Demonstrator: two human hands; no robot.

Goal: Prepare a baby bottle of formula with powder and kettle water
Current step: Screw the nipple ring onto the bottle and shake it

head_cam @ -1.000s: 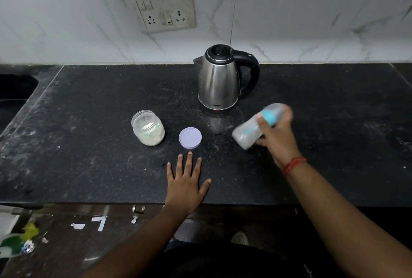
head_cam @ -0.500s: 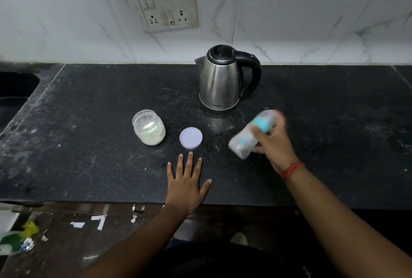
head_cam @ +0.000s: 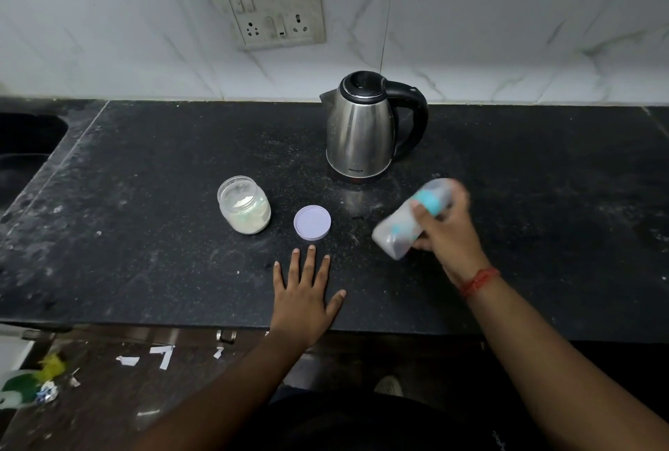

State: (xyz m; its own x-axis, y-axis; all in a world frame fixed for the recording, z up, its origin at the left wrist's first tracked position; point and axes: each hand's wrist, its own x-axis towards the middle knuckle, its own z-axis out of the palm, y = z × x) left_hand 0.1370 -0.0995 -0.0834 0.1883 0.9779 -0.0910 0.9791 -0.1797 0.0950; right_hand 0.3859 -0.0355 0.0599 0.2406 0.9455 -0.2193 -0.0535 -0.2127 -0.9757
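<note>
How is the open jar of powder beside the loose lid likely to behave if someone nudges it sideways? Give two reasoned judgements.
The powder jar would probably slide, not tip: it looks squat and stands upright on the flat countertop. It seems light, being only part-filled with powder. A hard knock could spill powder, since its mouth is open and the lid lies apart beside it.

Middle back: the kettle (head_cam: 360, 132) stands tall, its handle sticking out to the right.
Middle: the open jar (head_cam: 245, 205) and the lid (head_cam: 312, 222) sit near each other with a small gap between.
Lower middle: the left hand (head_cam: 303, 296) lies flat, just below the lid.
Right of middle: the right hand (head_cam: 447, 233) grips the tilted bottle (head_cam: 409, 220).
Left and far right: bare black counter (head_cam: 126, 233), room to pass.
</note>
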